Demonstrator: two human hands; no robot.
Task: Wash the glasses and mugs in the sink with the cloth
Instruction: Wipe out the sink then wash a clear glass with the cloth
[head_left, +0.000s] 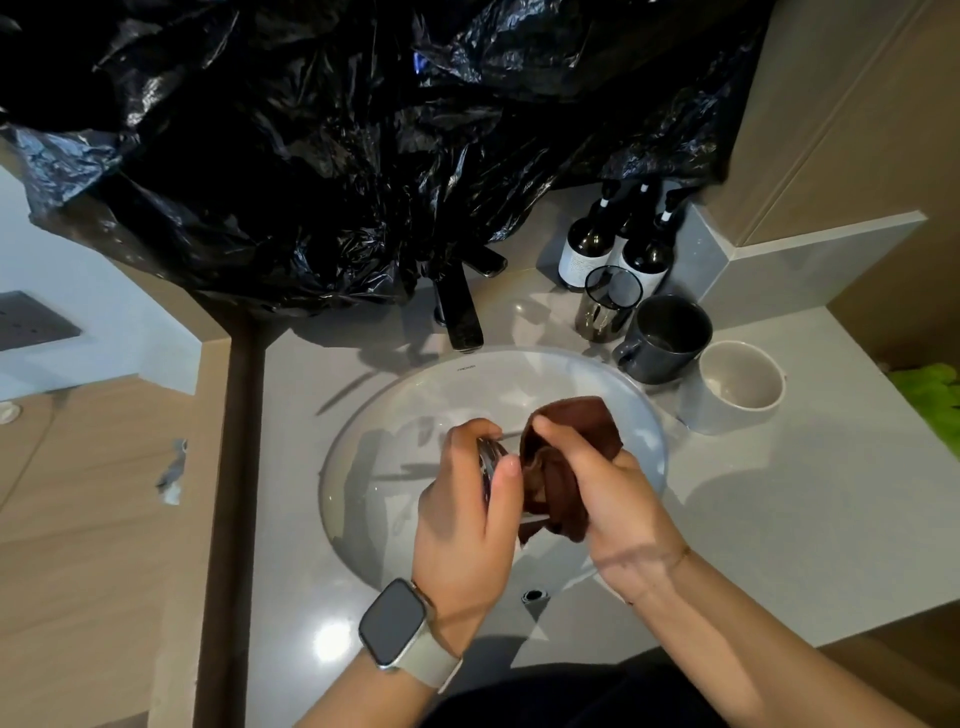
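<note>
1. Head view, lower centre over the sink (363, 415): left hand (462, 525) grips a glass (488, 462); right hand (608, 499) clutches the brown cloth (566, 457) against it.
2. Wiping step seems underway; next, the glass likely needs turning. Two mugs wait at right.

We see a dim, warm-lit scene. A bright glare spot sits on the worktop (332, 636) at seven o'clock, shadows fall across the sink (363, 415), straight edges bow at three and nine o'clock, and detail is soft throughout.
</note>
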